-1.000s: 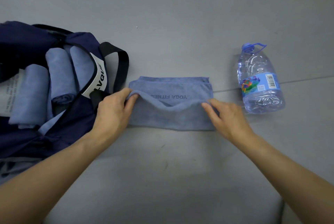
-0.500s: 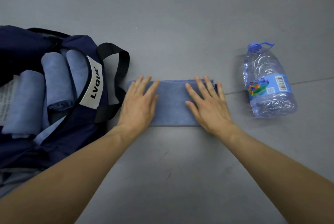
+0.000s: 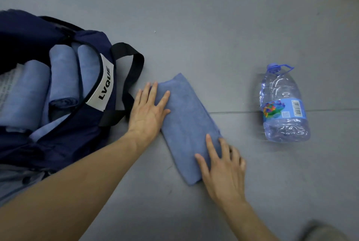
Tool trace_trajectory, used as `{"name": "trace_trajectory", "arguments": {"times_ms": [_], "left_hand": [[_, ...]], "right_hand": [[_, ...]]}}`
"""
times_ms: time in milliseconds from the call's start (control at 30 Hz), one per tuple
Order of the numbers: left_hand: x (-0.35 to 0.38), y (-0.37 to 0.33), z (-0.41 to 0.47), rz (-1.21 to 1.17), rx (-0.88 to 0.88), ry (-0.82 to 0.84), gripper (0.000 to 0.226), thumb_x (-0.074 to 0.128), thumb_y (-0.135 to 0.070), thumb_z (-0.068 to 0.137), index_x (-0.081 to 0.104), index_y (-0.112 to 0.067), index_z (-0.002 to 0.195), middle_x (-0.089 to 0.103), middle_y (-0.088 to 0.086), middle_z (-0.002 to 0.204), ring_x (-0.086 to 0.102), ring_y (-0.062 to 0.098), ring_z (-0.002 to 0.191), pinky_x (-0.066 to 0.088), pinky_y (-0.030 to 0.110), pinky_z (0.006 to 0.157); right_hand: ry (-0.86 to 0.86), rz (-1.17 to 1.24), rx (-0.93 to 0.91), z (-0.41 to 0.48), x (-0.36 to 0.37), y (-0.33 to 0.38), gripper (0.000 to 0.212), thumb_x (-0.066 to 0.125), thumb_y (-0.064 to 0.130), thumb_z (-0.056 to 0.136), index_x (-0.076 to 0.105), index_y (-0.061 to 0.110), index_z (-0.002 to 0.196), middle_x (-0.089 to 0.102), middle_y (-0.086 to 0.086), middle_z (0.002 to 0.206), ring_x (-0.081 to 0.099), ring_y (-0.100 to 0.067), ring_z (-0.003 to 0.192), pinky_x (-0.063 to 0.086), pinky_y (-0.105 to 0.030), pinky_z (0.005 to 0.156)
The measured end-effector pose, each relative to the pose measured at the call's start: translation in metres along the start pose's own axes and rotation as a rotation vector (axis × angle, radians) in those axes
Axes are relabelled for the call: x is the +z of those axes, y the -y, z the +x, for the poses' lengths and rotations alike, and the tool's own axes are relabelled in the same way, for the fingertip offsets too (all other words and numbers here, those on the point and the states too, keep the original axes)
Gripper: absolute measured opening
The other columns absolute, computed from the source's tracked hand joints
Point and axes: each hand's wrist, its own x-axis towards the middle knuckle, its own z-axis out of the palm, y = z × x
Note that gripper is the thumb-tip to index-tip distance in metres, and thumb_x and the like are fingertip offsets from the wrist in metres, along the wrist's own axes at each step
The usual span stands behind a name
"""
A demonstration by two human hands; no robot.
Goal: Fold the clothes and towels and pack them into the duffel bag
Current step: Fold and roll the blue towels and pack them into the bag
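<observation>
A folded blue towel [image 3: 188, 122] lies as a long strip on the grey floor, turned diagonally from upper left to lower right. My left hand [image 3: 148, 110] lies flat with straight fingers on its upper left end. At the lower right end my right hand [image 3: 221, 168] presses down with spread fingers. The navy duffel bag [image 3: 83, 124] stands open at the left, with a white LVQUE label. Three rolled blue towels [image 3: 62, 77] lie side by side inside it.
A large clear water bottle [image 3: 282, 106] with a blue cap and handle lies on the floor to the right of the towel. The bag's black strap [image 3: 129, 77] loops out toward my left hand. A floor seam runs across at mid-height.
One second ago both hands pinched the towel's near edge and folded it over. Then they pressed it flat. Now the strip has been swung from crosswise to diagonal, my right hand moving nearer to me.
</observation>
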Motion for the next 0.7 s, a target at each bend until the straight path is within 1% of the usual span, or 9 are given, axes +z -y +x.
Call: {"name": "trace_trajectory", "arguments": {"times_ms": [67, 100, 200, 233, 300, 367, 433, 567, 700], "left_hand": [[-0.004, 0.004, 0.010, -0.028, -0.008, 0.006, 0.060, 0.029, -0.048, 0.106, 0.013, -0.028, 0.160, -0.005, 0.015, 0.168, -0.006, 0.032, 0.155, -0.004, 0.044, 0.125], [-0.004, 0.005, 0.011, -0.066, -0.001, -0.004, 0.059, 0.033, -0.048, 0.106, 0.019, -0.029, 0.160, -0.001, 0.015, 0.168, -0.003, 0.032, 0.155, -0.002, 0.044, 0.125], [0.004, 0.005, -0.011, -0.201, 0.077, -0.124, 0.049, 0.041, -0.042, 0.103, 0.046, -0.025, 0.150, 0.023, 0.019, 0.163, 0.020, 0.037, 0.152, 0.013, 0.047, 0.125], [0.009, 0.002, -0.027, -0.221, 0.137, -0.167, 0.048, 0.040, -0.040, 0.103, 0.052, -0.023, 0.146, 0.031, 0.019, 0.160, 0.028, 0.038, 0.149, 0.019, 0.047, 0.123], [0.019, -0.004, -0.068, -0.253, 0.278, -0.207, 0.047, 0.039, -0.037, 0.102, 0.055, -0.021, 0.144, 0.038, 0.018, 0.157, 0.036, 0.037, 0.145, 0.025, 0.048, 0.119], [0.033, -0.001, -0.111, -0.238, 0.393, -0.170, 0.049, 0.040, -0.039, 0.104, 0.047, -0.024, 0.150, 0.032, 0.014, 0.161, 0.028, 0.032, 0.150, 0.022, 0.046, 0.121], [0.048, 0.012, -0.143, -0.171, 0.449, -0.099, 0.056, 0.038, -0.047, 0.105, 0.032, -0.028, 0.157, 0.020, 0.010, 0.166, 0.017, 0.027, 0.154, 0.017, 0.046, 0.123], [0.062, 0.031, -0.164, -0.053, 0.443, -0.004, 0.066, 0.031, -0.058, 0.103, 0.015, -0.029, 0.161, 0.008, 0.008, 0.169, 0.010, 0.028, 0.155, 0.014, 0.047, 0.122], [0.058, 0.026, -0.164, -0.081, 0.417, -0.010, 0.067, 0.036, -0.057, 0.101, 0.018, -0.029, 0.160, 0.010, 0.009, 0.168, 0.013, 0.028, 0.155, 0.015, 0.047, 0.122]], "right_hand": [[0.008, 0.042, -0.059, -0.028, 0.004, 0.015, 0.060, 0.038, 0.065, 0.090, 0.061, 0.033, 0.136, 0.063, -0.011, 0.129, 0.058, -0.035, 0.103, 0.049, -0.046, 0.082], [0.014, 0.042, -0.098, -0.039, 0.007, 0.021, 0.059, 0.040, 0.065, 0.089, 0.063, 0.033, 0.134, 0.064, -0.011, 0.125, 0.059, -0.034, 0.101, 0.050, -0.046, 0.080], [0.024, 0.087, -0.127, -0.043, 0.006, 0.033, 0.059, 0.043, 0.064, 0.087, 0.064, 0.033, 0.132, 0.063, -0.009, 0.119, 0.059, -0.032, 0.099, 0.051, -0.045, 0.077], [0.000, 0.101, -0.135, -0.040, 0.007, 0.033, 0.057, 0.043, 0.063, 0.088, 0.062, 0.033, 0.133, 0.062, -0.009, 0.122, 0.060, -0.033, 0.102, 0.051, -0.046, 0.079], [-0.051, 0.095, -0.213, -0.036, 0.011, 0.027, 0.058, 0.042, 0.056, 0.093, 0.051, 0.032, 0.144, 0.054, -0.011, 0.141, 0.053, -0.035, 0.124, 0.046, -0.049, 0.094], [-0.087, 0.058, -0.363, -0.033, 0.021, 0.015, 0.060, 0.039, 0.051, 0.097, 0.039, 0.030, 0.153, 0.033, -0.010, 0.161, 0.033, -0.033, 0.146, 0.031, -0.052, 0.111], [-0.097, 0.001, -0.464, -0.031, 0.034, 0.003, 0.061, 0.035, 0.051, 0.098, 0.037, 0.027, 0.154, 0.023, -0.007, 0.165, 0.028, -0.032, 0.150, 0.023, -0.055, 0.115], [-0.071, -0.044, -0.445, -0.032, 0.050, -0.001, 0.062, 0.031, 0.051, 0.099, 0.030, 0.026, 0.156, 0.024, -0.004, 0.165, 0.025, -0.032, 0.150, 0.021, -0.059, 0.116], [-0.004, -0.041, -0.426, -0.032, 0.043, 0.002, 0.063, 0.028, 0.052, 0.100, 0.029, 0.027, 0.157, 0.019, -0.003, 0.166, 0.023, -0.032, 0.151, 0.018, -0.059, 0.116]]}}
